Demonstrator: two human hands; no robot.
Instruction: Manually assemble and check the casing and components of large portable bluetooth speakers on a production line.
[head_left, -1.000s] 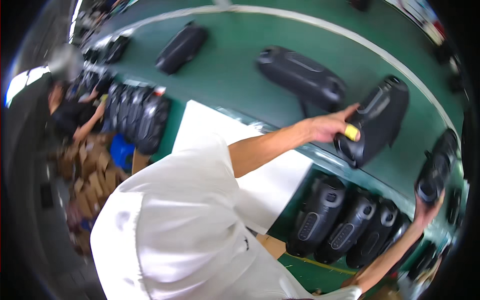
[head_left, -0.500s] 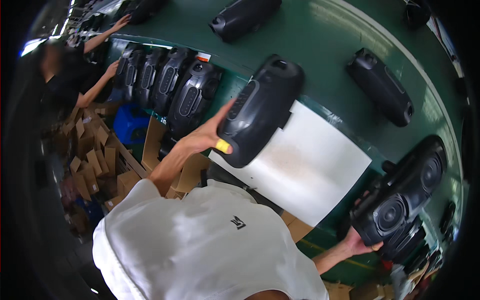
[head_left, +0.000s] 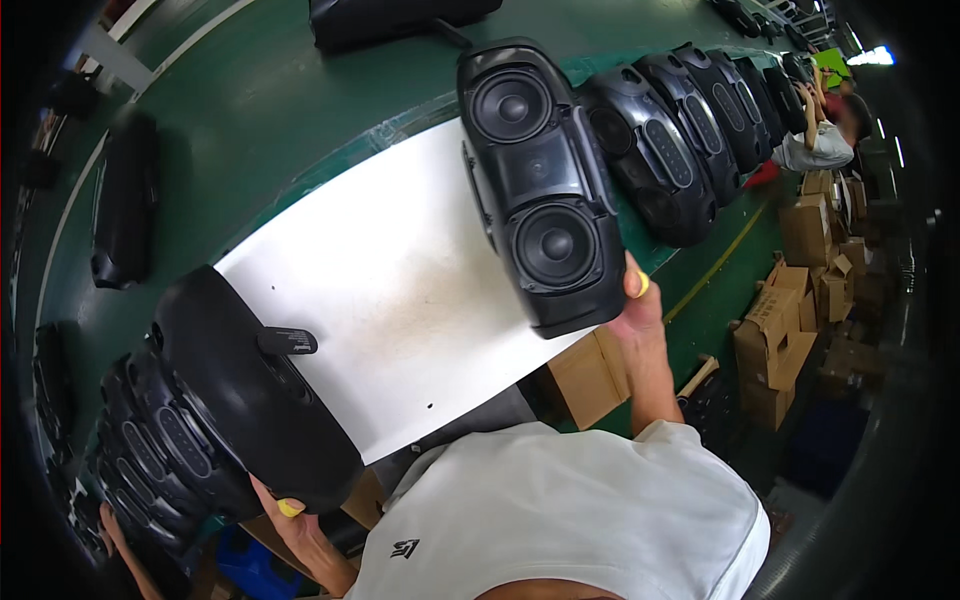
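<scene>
Moved over white board (head_left: pixel 380 270) edge: round-coned speaker (head_left: pixel 535 168) | hands (head_left: pixel 638 312) also hold: matte, rounded speaker (head_left: pixel 215 350)

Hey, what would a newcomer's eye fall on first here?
Probably the black twin-driver speaker just right of centre, its round cones facing the camera, its near end in the right hand. Next, the white board in the middle, then the second black speaker at lower left, with the left hand at its near end.

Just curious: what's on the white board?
Brownish smudges and dark spots. The speakers in the left hand and right hand partly cover it; anything behind them is hidden.
</scene>
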